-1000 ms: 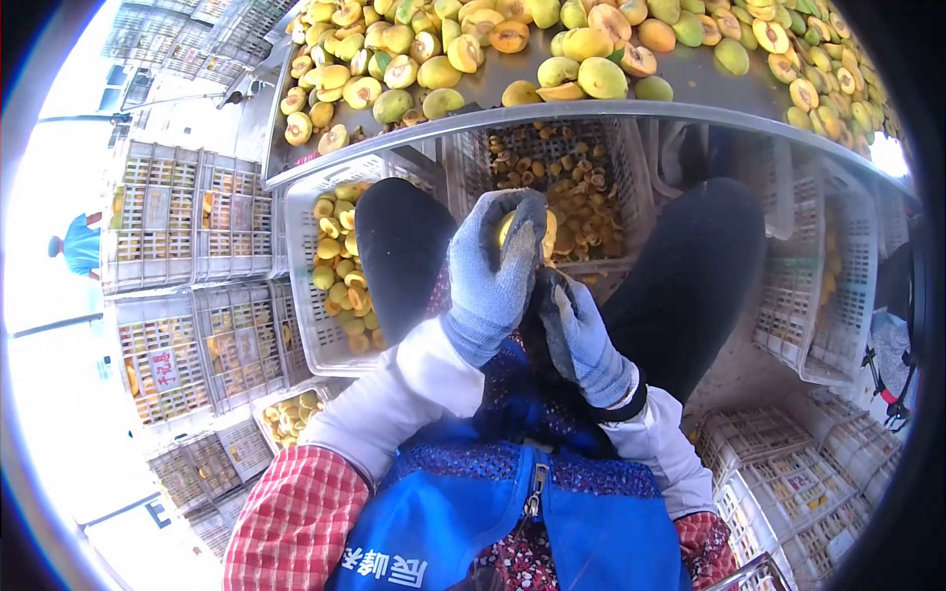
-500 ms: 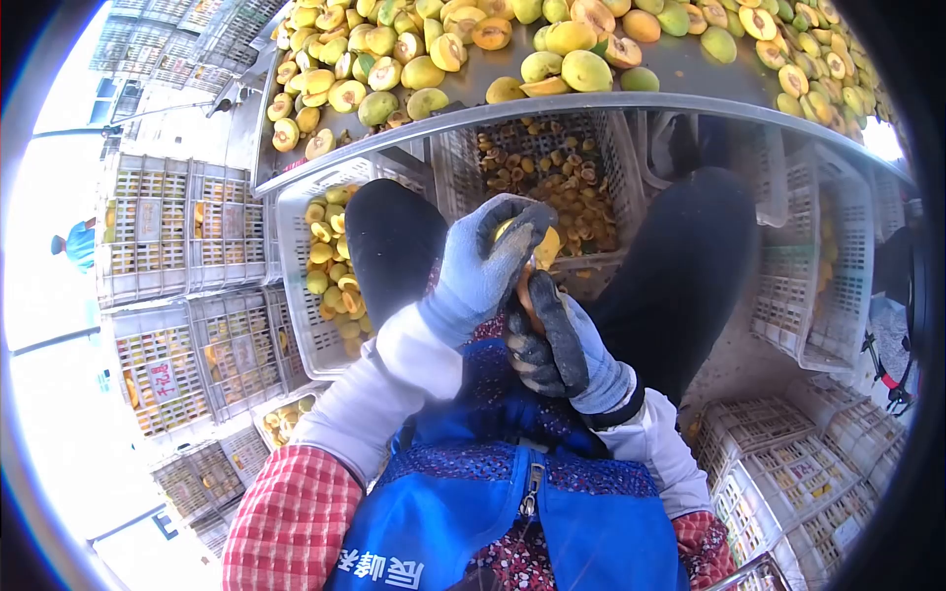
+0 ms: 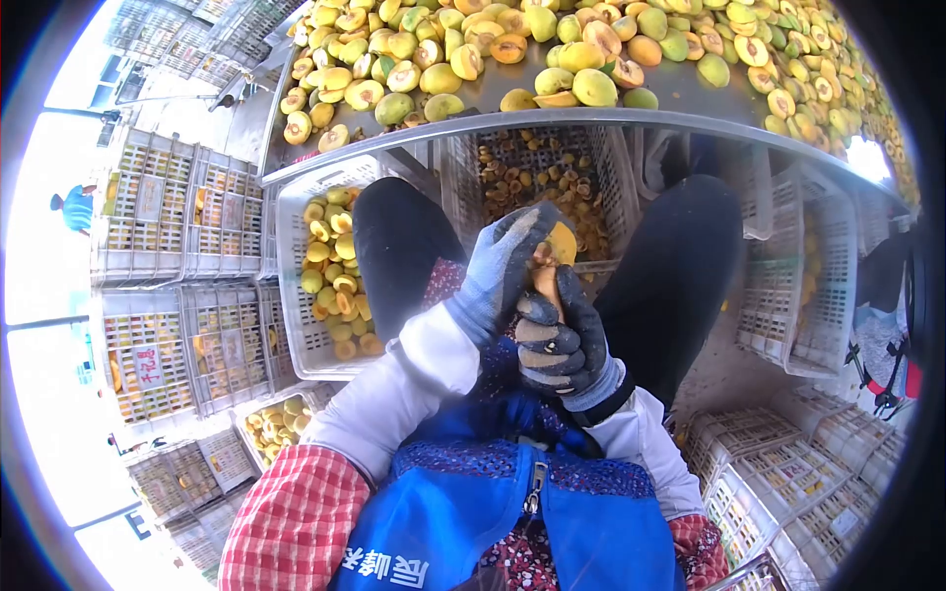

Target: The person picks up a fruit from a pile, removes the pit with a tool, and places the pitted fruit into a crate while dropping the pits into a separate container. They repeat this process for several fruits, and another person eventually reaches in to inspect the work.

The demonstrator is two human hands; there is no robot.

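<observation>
Low beside the left knee, a white crate (image 3: pixel 290 295) holds yellow fruit halves, and a crate under the table (image 3: pixel 690 89) (image 3: pixel 619 182) holds darker pieces. Stacked crates (image 3: pixel 148 212) at the left show fruit through their slats. The table's far side is cut off. The fruit (image 3: pixel 563 242) sits between the hands, partly hidden — the left hand (image 3: pixel 501 264) curls around it, while the right hand (image 3: pixel 564 347) closes its fingers around a brown handle (image 3: pixel 547 283) — its tip is hard to make out.

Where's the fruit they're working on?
In the head view, the yellow fruit is near the middle, between the knees, held by the left hand just beyond the right hand.
</observation>
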